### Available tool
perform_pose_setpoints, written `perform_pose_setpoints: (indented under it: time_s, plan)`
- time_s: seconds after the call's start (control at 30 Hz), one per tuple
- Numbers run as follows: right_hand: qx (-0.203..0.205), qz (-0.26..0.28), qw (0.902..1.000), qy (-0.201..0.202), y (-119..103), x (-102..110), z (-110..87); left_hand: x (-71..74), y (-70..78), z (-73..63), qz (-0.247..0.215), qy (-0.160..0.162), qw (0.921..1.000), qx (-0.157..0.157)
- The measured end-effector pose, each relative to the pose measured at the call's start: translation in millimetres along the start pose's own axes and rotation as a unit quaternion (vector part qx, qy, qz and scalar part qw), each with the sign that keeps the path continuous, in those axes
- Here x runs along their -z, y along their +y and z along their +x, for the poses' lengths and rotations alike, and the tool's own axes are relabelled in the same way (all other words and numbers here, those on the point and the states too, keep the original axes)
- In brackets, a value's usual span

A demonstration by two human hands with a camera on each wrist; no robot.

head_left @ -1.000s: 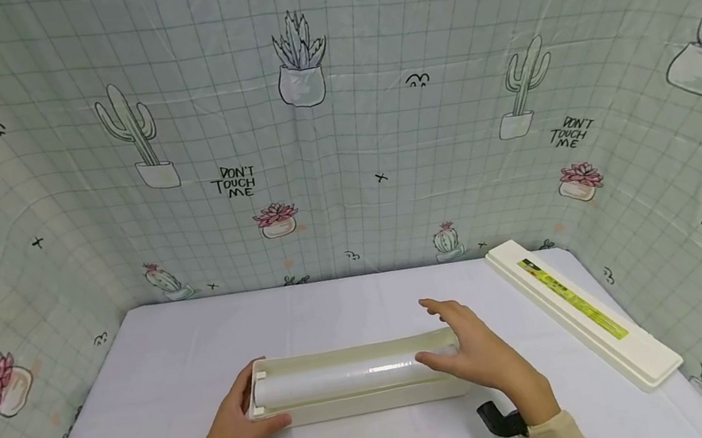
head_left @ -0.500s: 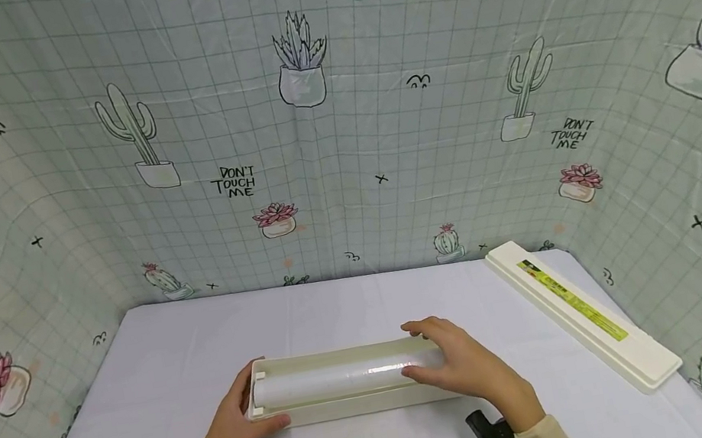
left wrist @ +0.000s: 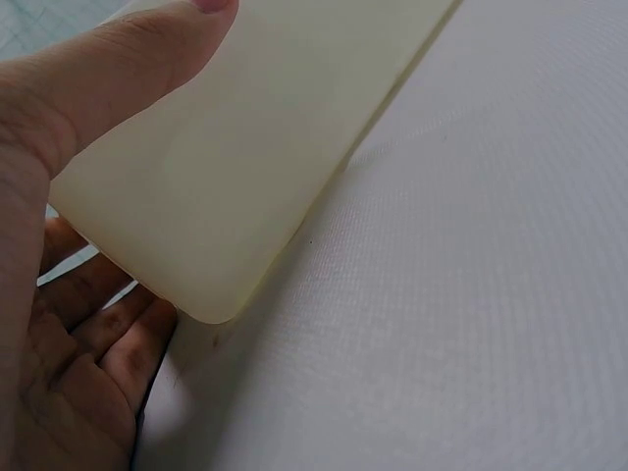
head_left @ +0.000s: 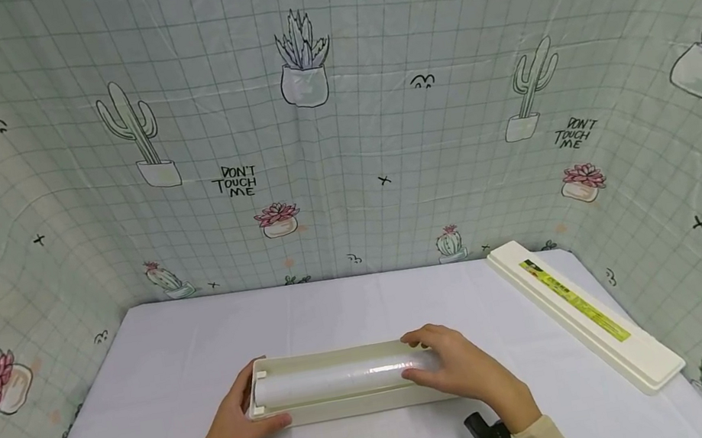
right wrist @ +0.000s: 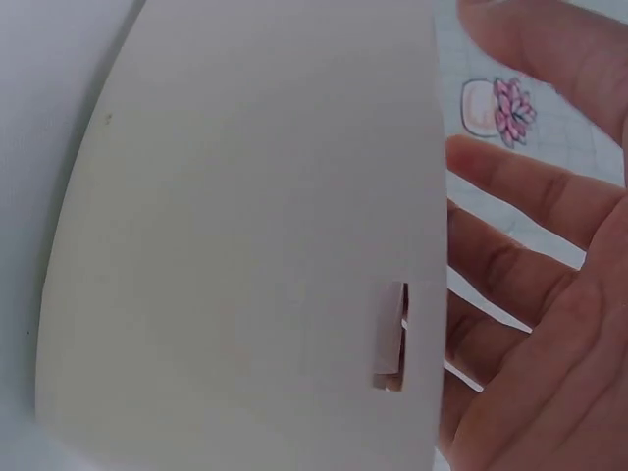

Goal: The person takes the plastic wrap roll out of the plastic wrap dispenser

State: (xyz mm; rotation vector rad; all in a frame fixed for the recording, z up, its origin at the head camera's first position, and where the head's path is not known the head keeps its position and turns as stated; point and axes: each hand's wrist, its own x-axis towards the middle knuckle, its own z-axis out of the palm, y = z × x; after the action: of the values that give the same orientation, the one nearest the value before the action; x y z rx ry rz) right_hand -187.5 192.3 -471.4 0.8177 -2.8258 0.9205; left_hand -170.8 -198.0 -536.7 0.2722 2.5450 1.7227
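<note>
A long cream cling film box (head_left: 368, 403) lies lidless across the middle of the table, a shiny roll of cling film (head_left: 329, 382) inside it. My left hand (head_left: 236, 428) grips the box's left end, with the thumb (left wrist: 147, 74) along the front wall and the fingers round the end. Over the right end hovers my right hand (head_left: 462, 363), its thumb at the roll and its fingertips at the back rim. In the right wrist view its fingers (right wrist: 530, 196) are spread and only slightly bent beyond the box's end wall (right wrist: 235, 235), which has a small slot.
The long cream lid (head_left: 579, 316) with a yellow-green label lies slanted at the table's right side. A white cloth covers the table (head_left: 311, 315). Cactus-print curtains (head_left: 337, 136) stand at the back and both sides.
My right hand has moved left and slightly down onto the right end of the box and roll, its fingers lowering to the back rim. The left hand has stayed in place.
</note>
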Motion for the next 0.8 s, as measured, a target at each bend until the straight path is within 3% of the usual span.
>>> perform_pose_setpoints:
  time_s: [0.8]
  plan:
    - [-0.013, -0.033, 0.9992, -0.017, 2.8, -6.4, 3.8, 1.4, 2.6, 2.4, -0.011, -0.003, 0.9999, 0.011]
